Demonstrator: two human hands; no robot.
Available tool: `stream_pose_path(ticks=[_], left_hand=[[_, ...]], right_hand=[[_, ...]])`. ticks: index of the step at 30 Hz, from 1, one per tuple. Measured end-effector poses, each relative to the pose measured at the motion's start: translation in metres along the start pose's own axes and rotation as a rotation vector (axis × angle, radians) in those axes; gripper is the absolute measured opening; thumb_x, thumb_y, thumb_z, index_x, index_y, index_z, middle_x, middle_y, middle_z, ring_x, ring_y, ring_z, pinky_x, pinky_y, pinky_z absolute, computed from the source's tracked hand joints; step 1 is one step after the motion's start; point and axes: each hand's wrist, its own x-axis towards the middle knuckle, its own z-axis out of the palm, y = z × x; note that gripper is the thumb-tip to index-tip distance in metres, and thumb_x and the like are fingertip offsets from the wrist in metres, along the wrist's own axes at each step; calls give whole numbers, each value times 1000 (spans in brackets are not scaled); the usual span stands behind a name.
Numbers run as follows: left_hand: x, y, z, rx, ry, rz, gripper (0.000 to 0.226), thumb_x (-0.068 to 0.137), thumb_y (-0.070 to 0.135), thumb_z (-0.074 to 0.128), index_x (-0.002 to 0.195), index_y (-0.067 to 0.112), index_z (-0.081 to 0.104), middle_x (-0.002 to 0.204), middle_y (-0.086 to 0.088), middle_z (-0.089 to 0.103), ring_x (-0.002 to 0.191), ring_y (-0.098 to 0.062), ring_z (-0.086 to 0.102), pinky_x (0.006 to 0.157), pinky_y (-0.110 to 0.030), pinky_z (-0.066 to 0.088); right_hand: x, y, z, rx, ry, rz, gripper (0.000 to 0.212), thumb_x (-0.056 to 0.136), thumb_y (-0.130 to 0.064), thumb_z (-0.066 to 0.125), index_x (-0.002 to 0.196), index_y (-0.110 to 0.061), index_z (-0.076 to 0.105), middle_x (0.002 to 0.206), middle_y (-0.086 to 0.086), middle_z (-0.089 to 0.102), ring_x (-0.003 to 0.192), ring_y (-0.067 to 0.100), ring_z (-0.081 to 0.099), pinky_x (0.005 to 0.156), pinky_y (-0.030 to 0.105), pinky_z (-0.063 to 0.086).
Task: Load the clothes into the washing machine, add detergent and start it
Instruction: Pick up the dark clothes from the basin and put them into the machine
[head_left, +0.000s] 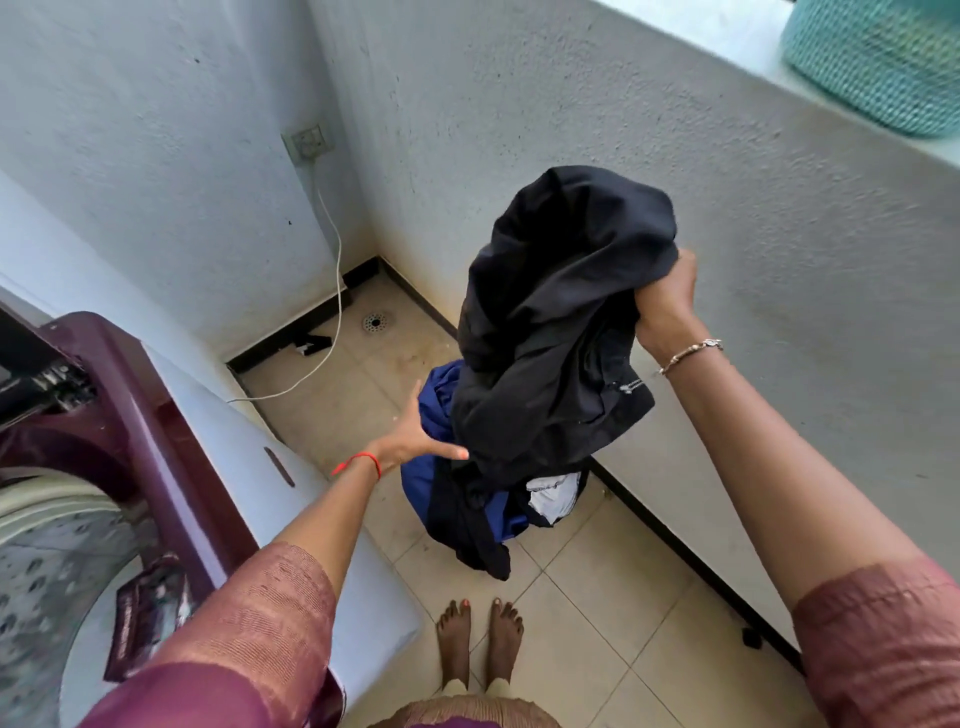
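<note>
My right hand (667, 301) grips a bunched black garment (561, 312) and holds it up above the floor. Below it lies a pile of clothes (467, 499), blue, black and white, on the tiled floor. My left hand (415, 436) reaches toward the pile with fingers spread, touching the lower edge of the black garment beside the blue cloth. The top-loading washing machine (130, 426) stands at the left with its lid raised; its perforated steel drum (47, 587) shows inside the maroon rim.
A white power cable (335, 291) runs from a wall socket (310, 141) down across the floor to the machine. A floor drain (375, 322) sits in the corner. A teal woven basket (883, 62) rests on the ledge at upper right. My bare feet (480, 639) stand on the tiles.
</note>
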Motion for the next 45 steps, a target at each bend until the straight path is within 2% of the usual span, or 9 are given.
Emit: stream_pose_path(ticks=[5,11,15,22,27,32,39,43,45], left_hand=[[51,-12,39,213,73,37,168,11,71,81,147,33,-11,158,11,-3,146,-23,-5,116,-57,-1],[29,57,55,-313,285,162,45,90,9,56,132,6,42,133,-16,52,113,-33,56,95,-48,49],[26,90,29,-741,315,20,39,102,18,25,133,1,42,121,-19,55,74,-29,55,69,-44,50],[3,130,0,-1025,432,91,30,101,6,23,93,7,52,90,-6,54,90,-29,49,100,-48,38],[-9,154,-24,-1115,366,169,32,100,9,33,127,0,48,129,-16,53,109,-32,54,87,-37,50],[-42,191,-37,-968,293,229,16,94,7,48,80,3,55,82,-11,59,73,-23,56,67,-34,50],[-80,198,-54,-1083,307,393,21,97,11,45,79,5,54,78,-11,61,73,-19,55,65,-28,49],[-90,210,-39,-1037,222,459,21,96,13,47,79,7,58,55,-3,68,64,-14,62,56,-22,55],[-91,214,-26,-977,177,451,22,96,23,51,99,4,62,78,-8,73,78,-18,64,62,-26,57]], right_hand=[[-7,-22,-1,114,58,106,33,95,-18,36,65,-18,50,58,1,52,56,14,51,55,24,42],[-8,-33,-11,173,57,127,24,95,-24,41,80,-15,58,72,7,58,64,20,58,62,28,50],[-6,-40,-42,155,205,37,33,95,-16,34,64,-20,47,60,0,48,51,11,48,50,21,40],[-6,-22,-78,-410,374,-232,37,74,-8,43,44,-28,35,45,-8,38,47,7,32,44,20,23],[-13,-14,-74,-866,235,-410,24,83,4,50,84,-19,52,89,2,51,83,14,45,72,26,37],[-24,-23,-40,-805,184,-644,23,79,7,46,90,2,66,85,13,65,81,21,57,65,16,29],[-40,-47,-4,-793,-43,-784,30,74,9,44,96,1,63,94,20,66,89,33,61,71,19,37],[-58,-59,25,-891,-438,-658,88,70,19,44,144,-24,22,95,5,55,72,13,54,58,11,42],[-62,-58,37,-1019,-605,-708,107,68,21,45,146,-35,-2,103,15,55,64,10,49,50,19,42]])
